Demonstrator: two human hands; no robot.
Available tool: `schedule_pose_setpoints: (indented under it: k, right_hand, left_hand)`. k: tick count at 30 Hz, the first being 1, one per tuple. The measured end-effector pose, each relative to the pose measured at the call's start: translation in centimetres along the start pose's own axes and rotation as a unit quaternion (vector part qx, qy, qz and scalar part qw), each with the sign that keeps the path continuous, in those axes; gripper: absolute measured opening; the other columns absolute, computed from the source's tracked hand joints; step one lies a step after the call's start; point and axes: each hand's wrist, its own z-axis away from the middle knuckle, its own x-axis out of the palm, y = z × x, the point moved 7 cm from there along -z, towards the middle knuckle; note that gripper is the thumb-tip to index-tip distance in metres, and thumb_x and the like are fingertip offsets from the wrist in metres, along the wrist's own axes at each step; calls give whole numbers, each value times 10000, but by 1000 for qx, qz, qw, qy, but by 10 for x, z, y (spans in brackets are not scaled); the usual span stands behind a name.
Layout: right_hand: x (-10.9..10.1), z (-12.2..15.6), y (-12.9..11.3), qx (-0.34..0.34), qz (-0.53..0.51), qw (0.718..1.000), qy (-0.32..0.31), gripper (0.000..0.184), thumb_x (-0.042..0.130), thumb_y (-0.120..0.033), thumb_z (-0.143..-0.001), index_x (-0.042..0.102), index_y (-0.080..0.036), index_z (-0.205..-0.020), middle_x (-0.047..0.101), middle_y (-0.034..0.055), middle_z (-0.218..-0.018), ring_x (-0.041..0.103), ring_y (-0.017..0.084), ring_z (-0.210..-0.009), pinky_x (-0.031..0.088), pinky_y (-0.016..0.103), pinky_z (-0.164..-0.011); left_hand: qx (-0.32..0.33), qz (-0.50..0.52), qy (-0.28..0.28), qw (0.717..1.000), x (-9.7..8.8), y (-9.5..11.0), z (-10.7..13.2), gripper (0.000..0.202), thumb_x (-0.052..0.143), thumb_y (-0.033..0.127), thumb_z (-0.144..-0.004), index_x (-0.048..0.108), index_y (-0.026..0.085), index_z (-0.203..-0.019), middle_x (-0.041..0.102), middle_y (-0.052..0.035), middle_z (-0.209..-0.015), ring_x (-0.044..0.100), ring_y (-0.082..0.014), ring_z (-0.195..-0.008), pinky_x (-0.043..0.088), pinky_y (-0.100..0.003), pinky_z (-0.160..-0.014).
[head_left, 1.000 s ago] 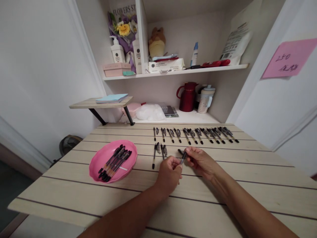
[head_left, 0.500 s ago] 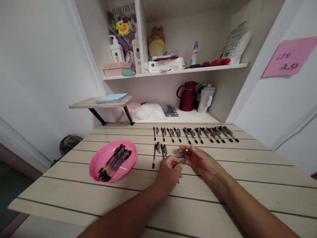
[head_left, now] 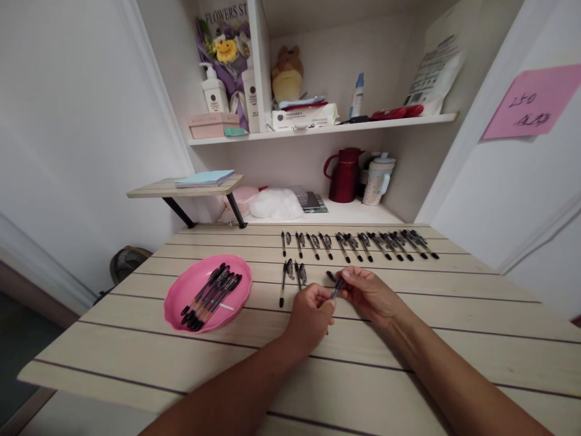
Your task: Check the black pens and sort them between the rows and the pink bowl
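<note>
Low over the table's middle, my left hand (head_left: 311, 309) is closed around the lower barrel of a gel pen (head_left: 337, 288). The fingers of my right hand (head_left: 365, 290) pinch the same pen near its dark upper end. A small black pen cap (head_left: 331, 276) shows just beyond my right fingertips; whether they touch it I cannot tell. Left of my hands lie an uncapped pen (head_left: 283, 284) and another pen (head_left: 298, 274) partly behind my left hand, each with a cap beside it. Farther back runs a row of several uncapped pens (head_left: 342, 247) with caps alongside.
On the left a pink scalloped dish (head_left: 172, 303) holds several capped pens (head_left: 211, 300). A small raised shelf (head_left: 154, 189) with blue paper (head_left: 205, 178) stands behind it. A red jug (head_left: 344, 175) and a pale tumbler (head_left: 377, 181) sit at the back.
My right fingers have closed in around the pen's upper end, and a dark cap now shows past them. The left hand has stayed in place on the barrel.
</note>
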Motion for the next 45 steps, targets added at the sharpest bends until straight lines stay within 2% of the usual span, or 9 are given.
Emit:
schedule_pose_setpoints:
  k: [6, 10, 15, 22, 27, 31, 40, 43, 45]
  right_hand:
    - [7, 3, 1, 17, -26, 999, -28, 258, 698, -403, -647, 641, -191, -783, 642, 32, -813, 556, 124, -666, 430, 248, -586]
    - [4, 3, -1, 3, -7, 1000, -3, 197, 753, -291, -597, 600, -178, -648, 629, 3, -718, 508, 85, -571, 392, 213, -526]
    - [5, 2, 0, 9, -9, 1000, -19, 243, 693, -416, -645, 630, -196, -728, 643, 21, -782, 546, 113, -624, 420, 244, -557]
    - [-2, -1, 0, -3, 6, 1000, 12, 214, 746, -327, -607, 595, -176, -615, 604, -10, -610, 478, 70, -512, 361, 213, -492]
    - [2, -1, -2, 4, -2, 1000, -12, 260, 733, -359, -620, 664, -170, -786, 613, 12, -654, 516, 91, -569, 370, 210, -492]
    - [-1, -1, -2, -7, 23, 1000, -4, 199, 767, -280, -584, 650, -159, -690, 595, 1, -598, 471, 70, -513, 344, 200, -470]
    - [-5, -3, -6, -17, 40, 999, 3, 310, 649, -444, -681, 653, -173, -832, 614, 30, -674, 515, 107, -549, 342, 227, -465]
    - [-26, -8, -16, -86, 178, 975, 100, 311, 580, -475, -715, 636, -183, -806, 617, 35, -698, 515, 125, -561, 359, 252, -503]
    - [-33, -9, -25, -131, 366, 907, 162, 284, 569, -458, -714, 634, -193, -790, 621, 34, -685, 522, 147, -584, 362, 271, -539]
  left_hand:
    - [6, -3, 1, 1000, -1, -1, -1, 113, 545, 262, -665, 494, 176, -718, 464, 60, -546, 431, -49, -395, 289, -139, -311]
    - [-2, -9, 0, 1000, -1, -2, 0, 108, 547, 243, -665, 499, 173, -731, 473, 51, -559, 437, -50, -405, 283, -135, -312]
    - [3, -4, 2, 1000, -2, -1, -1, 134, 563, 268, -659, 496, 174, -726, 466, 57, -543, 433, -50, -396, 281, -138, -317]
    - [-1, -6, 13, 1000, -5, -3, -3, 145, 570, 268, -645, 507, 171, -733, 493, 50, -581, 448, -46, -404, 277, -137, -317]
    - [-4, -5, 16, 1000, -6, -4, -5, 115, 541, 236, -654, 505, 172, -743, 487, 53, -581, 433, -46, -396, 278, -140, -306]
    - [-4, -22, 15, 1000, -6, -2, -4, 93, 533, 217, -658, 507, 173, -736, 466, 57, -534, 438, -57, -402, 286, -140, -313]
    - [1, -9, 20, 1000, -8, -4, -6, 111, 536, 229, -659, 513, 170, -750, 460, 60, -523, 416, -57, -395, 273, -144, -311]
    - [4, 4, 35, 999, -11, -3, -7, 140, 557, 255, -650, 508, 167, -747, 472, 55, -554, 427, -49, -409, 290, -137, -321]
    - [3, 15, 47, 999, -14, -2, -7, 158, 563, 266, -646, 502, 167, -752, 469, 56, -563, 424, -45, -407, 299, -135, -325]
